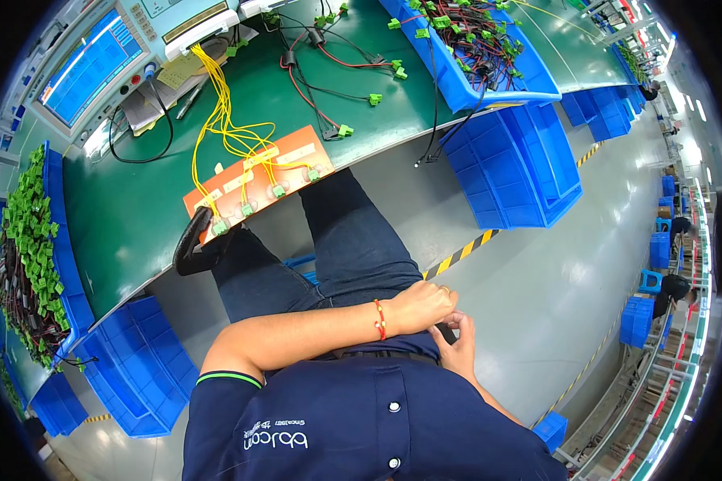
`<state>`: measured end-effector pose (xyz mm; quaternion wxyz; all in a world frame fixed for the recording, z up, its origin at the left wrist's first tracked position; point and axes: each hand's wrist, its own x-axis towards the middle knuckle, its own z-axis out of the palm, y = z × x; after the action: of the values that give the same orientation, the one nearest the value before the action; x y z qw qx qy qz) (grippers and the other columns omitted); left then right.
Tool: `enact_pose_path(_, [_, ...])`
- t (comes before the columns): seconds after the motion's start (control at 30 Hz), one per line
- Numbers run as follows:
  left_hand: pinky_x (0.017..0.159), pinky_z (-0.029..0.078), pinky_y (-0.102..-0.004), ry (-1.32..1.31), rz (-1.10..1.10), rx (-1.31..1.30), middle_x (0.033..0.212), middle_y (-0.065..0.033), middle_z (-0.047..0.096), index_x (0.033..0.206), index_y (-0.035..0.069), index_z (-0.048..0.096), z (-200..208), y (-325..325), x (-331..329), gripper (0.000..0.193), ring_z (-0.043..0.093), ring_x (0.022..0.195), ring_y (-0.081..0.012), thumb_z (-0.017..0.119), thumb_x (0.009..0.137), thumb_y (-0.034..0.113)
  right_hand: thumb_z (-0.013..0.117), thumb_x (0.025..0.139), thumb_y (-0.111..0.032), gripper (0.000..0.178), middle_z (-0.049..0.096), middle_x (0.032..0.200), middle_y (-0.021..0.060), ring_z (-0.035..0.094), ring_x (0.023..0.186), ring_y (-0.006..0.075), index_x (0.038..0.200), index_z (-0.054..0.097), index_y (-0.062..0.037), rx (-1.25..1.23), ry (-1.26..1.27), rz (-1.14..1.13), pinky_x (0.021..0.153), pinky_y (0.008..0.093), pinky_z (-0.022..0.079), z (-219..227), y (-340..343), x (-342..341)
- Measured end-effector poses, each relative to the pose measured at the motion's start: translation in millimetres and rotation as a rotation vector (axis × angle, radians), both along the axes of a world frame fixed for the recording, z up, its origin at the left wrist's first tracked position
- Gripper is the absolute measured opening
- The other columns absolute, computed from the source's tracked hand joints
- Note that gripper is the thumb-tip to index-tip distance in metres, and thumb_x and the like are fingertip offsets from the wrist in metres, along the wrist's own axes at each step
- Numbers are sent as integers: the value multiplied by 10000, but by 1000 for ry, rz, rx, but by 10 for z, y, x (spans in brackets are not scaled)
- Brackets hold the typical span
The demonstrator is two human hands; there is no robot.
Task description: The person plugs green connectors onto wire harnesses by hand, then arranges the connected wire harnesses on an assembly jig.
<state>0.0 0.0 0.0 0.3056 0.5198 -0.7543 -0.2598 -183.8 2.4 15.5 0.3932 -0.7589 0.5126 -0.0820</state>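
Observation:
My left hand (pixel 421 306), with a red bracelet at its wrist, reaches across my body to the right side of my waist. Its fingers are curled and pressed together; what they hold, if anything, is hidden. Just below it, my right hand (pixel 459 346) pinches a small dark thing (pixel 447 333) whose kind I cannot make out. Both hands are close together, away from the bench. In front of my legs, an orange board (pixel 241 183) sits at the bench edge, with green connectors (pixel 278 191) along its near side and yellow wires (pixel 217 112) running to an instrument.
A tester with a lit screen (pixel 92 68) stands at the back left of the green bench (pixel 104 208). Black-and-red cables with green plugs (pixel 375 99) lie on it. Blue bins (pixel 449 68) hold more cables. Stacked blue crates (pixel 497 164) stand below. A black bent bar (pixel 186 252) touches the board's left end.

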Motion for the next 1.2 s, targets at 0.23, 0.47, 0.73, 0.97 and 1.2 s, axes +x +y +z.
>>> enact_pose_path(0.23, [602, 541, -424, 206, 118, -34, 737, -186, 646, 817, -25, 562, 612, -179, -58, 147, 666, 697, -359, 622, 762, 97, 682, 853, -138, 353, 523, 1192, 150, 502, 1106, 228, 1139, 538, 10, 50, -476, -232, 906, 379, 431, -634, -116, 53])
enact_pose_path(0.47, [669, 548, -432, -83, 18, 276, 799, -197, 675, 875, -12, 660, 273, 14, 280, 209, 681, 813, -346, 692, 725, 129, 602, 938, -272, 426, 486, 1319, 112, 421, 1235, 273, 1307, 516, -77, 328, -202, 85, 1032, 386, 351, -4, -123, -50])
enact_pose_path(0.73, [688, 542, -421, -264, -59, 303, 784, -211, 685, 816, -8, 711, 182, 18, 150, 212, 688, 797, -350, 699, 691, 162, 473, 965, -282, 397, 513, 1254, 142, 420, 1211, 295, 1254, 536, -16, 40, -217, 251, 1051, 384, 314, -98, -131, -95])
enact_pose_path(0.97, [604, 484, -434, 146, -5, 488, 687, -198, 645, 698, 10, 634, 89, 47, 177, 240, 656, 674, -354, 643, 744, 245, 452, 931, -237, 313, 568, 971, 167, 542, 909, 315, 1056, 586, 17, -205, -473, 217, 845, 384, 426, -430, -198, 15])
enact_pose_path(1.2, [590, 459, -461, 260, 78, 478, 656, -202, 623, 687, -7, 575, 85, 95, 237, 317, 627, 638, -369, 597, 809, 284, 486, 885, -123, 165, 544, 792, 161, 546, 708, 314, 901, 586, 8, -337, -453, 203, 660, 372, 445, -643, -373, 251])
